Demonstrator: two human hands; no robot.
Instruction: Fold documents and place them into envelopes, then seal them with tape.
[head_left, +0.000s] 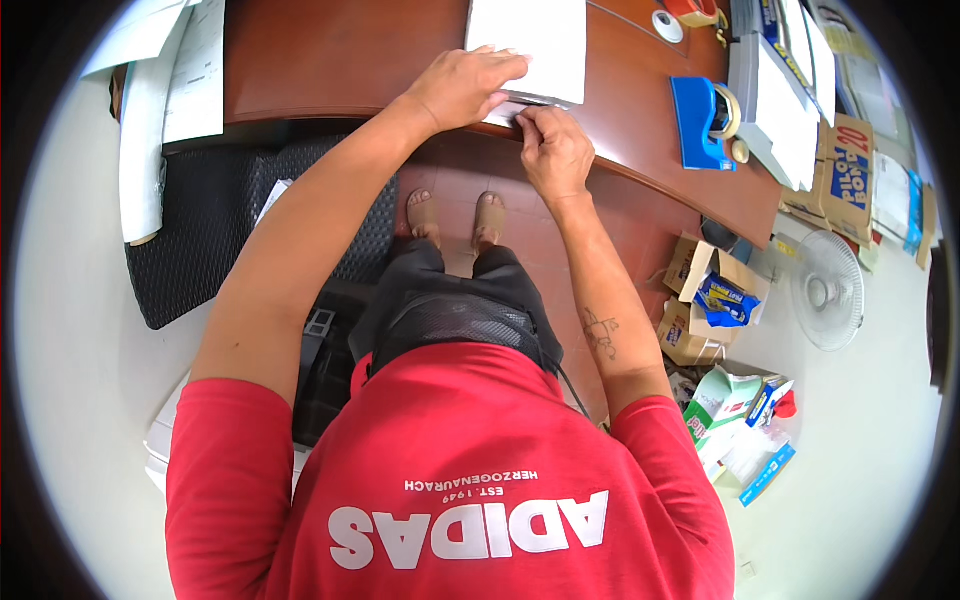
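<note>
A stack of white paper (529, 45) lies near the front edge of the brown wooden desk (337, 60). My left hand (466, 86) rests at the stack's lower left corner, its fingers spread across the top sheet. Just below the stack, at the desk edge, my right hand (556, 146) has its thumb and fingertips together at a pale flat strip (504, 112), perhaps paper. Whether the fingertips pinch this strip cannot be made out.
On the right of the desk stand a blue tape dispenser (694, 124) and a pile of paper reams (776, 112). Tape rolls lie farther back. Large sheets (193, 82) hang at the left above a black woven chair (202, 217). Open cardboard boxes (686, 330) sit on the floor at right.
</note>
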